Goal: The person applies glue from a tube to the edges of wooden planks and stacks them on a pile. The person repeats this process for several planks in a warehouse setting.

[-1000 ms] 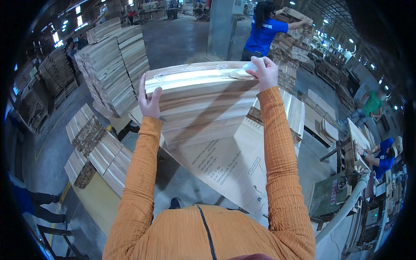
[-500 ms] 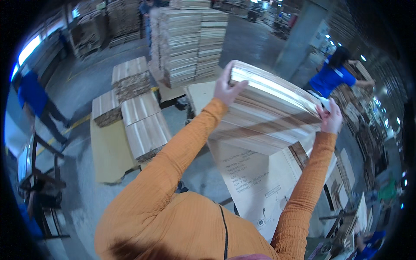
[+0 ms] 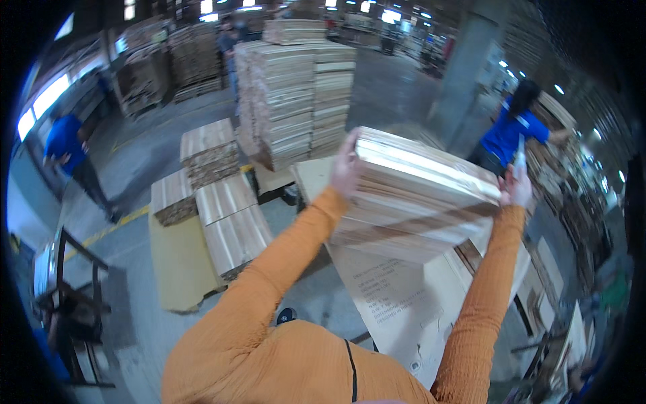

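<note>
A stack of pale, streaky wooden boards (image 3: 420, 209) stands tilted over a cardboard-covered work surface (image 3: 377, 289), its narrow edges facing up. My left hand (image 3: 345, 168), slightly blurred, grips its left end. At the right end, my right hand (image 3: 515, 187) closes on the corner of the stack. A slim, whitish pointed object (image 3: 520, 153) sticks up from my right hand; its kind is unclear. Parts of the fingers are hidden behind the wood.
Lower board stacks (image 3: 232, 215) lie to the left beside yellowish sheet material (image 3: 182, 262). A tall board pile (image 3: 293, 101) rises behind. One person in blue (image 3: 515, 131) works at the right; another (image 3: 70, 151) stands at the left. A concrete pillar (image 3: 464, 74) stands farther back.
The view has tilted up, so the surroundings sit lower in the picture. My left thumb no longer shows across the upper edge of the boards. The person at the left has changed posture.
</note>
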Available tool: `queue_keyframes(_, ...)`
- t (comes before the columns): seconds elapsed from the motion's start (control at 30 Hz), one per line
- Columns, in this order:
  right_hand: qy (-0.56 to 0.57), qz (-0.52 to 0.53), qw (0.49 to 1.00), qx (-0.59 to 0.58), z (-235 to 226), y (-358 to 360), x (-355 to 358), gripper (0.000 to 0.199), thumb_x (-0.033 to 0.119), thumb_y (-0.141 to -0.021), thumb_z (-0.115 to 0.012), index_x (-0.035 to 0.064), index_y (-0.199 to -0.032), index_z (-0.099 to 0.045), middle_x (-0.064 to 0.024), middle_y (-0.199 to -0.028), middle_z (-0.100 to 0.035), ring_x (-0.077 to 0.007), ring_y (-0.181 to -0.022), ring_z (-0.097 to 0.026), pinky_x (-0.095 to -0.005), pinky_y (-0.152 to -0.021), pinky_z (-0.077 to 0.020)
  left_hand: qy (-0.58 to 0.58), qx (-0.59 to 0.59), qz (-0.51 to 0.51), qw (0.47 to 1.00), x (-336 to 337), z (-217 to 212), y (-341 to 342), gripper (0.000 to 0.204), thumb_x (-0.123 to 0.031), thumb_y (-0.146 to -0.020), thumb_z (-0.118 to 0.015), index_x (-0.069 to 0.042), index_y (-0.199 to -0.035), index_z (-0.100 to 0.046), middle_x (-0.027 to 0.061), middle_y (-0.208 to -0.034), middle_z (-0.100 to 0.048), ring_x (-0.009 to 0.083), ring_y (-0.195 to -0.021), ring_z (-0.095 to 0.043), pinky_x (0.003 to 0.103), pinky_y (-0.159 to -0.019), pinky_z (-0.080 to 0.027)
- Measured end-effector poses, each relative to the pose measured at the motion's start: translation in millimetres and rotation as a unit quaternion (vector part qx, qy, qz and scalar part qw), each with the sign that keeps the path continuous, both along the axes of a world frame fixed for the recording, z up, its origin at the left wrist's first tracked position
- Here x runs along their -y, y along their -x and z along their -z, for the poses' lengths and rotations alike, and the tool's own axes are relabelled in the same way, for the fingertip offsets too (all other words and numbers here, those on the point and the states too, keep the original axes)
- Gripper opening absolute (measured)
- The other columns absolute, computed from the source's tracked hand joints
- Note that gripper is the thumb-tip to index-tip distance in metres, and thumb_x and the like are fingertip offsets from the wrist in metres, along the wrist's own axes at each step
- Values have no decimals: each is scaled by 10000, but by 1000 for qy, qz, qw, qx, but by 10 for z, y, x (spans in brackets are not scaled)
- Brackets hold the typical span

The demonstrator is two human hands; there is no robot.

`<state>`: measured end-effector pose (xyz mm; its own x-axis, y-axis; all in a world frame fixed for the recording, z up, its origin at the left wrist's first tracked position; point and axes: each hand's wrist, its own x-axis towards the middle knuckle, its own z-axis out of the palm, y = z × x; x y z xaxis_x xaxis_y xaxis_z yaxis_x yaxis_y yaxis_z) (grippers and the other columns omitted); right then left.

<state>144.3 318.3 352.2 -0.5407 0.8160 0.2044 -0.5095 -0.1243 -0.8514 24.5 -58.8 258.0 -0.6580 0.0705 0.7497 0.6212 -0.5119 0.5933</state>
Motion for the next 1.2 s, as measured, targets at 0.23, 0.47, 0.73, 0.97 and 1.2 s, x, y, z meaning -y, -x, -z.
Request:
queue_keyframes(0.23, -137, 110, 983, 52, 13, 207, 268, 305, 299, -840, -591, 28, -955, -508, -76, -806, -617, -131, -684, -544, -305, -509, -454, -204, 340, -50, 917, 1379, -266, 1305, 431, -346, -881, -421, -54, -1194, -471, 144, -1241, -424, 249, -1121, -425, 400, -905, -387)
queue_keyframes(0.47, -269, 151, 938, 159, 1, 7, -164, 299, 277, -820, -597, -14, -866, -551, -67, -649, -597, -121, -542, -543, -254, -495, -427, -134, 354, -6, 925, 1314, -321, 1656, 374, -356, -874, -455, -72, -1110, -511, 121, -1086, -486, 230, -962, -478, 371, -807, -421)
queue_keyframes(0.73, -106, 140, 984, 12, 62, 48, 290, 251, 239, -842, -595, 27, -897, -472, -57, -670, -582, -97, -506, -493, -229, -433, -400, 3, 331, 118, 936, 310, -1006, 1998, 319, -368, -867, -495, -92, -1015, -558, 95, -909, -557, 208, -779, -538, 339, -694, -460)
queue_keyframes(0.97, -82, 115, 990, 8, 49, 77, 354, 245, 237, -845, -596, 37, -928, -481, -65, -737, -607, -101, -589, -535, -226, -445, -401, 72, 340, 137, 928, 249, -540, 1452, 250, -343, -859, -540, -98, -899, -574, 70, -835, -600, 175, -719, -574, 299, -612, -478)
queue_keyframes(1.2, -111, 105, 988, 5, 82, -32, 318, 294, 272, -832, -609, 37, -954, -483, -67, -756, -597, -92, -577, -521, -205, -400, -403, 29, 316, 98, 943, 193, -27, 252, 329, -388, -861, -519, -104, -1024, -540, 46, -981, -575, 138, -910, -525, 259, -757, -399)
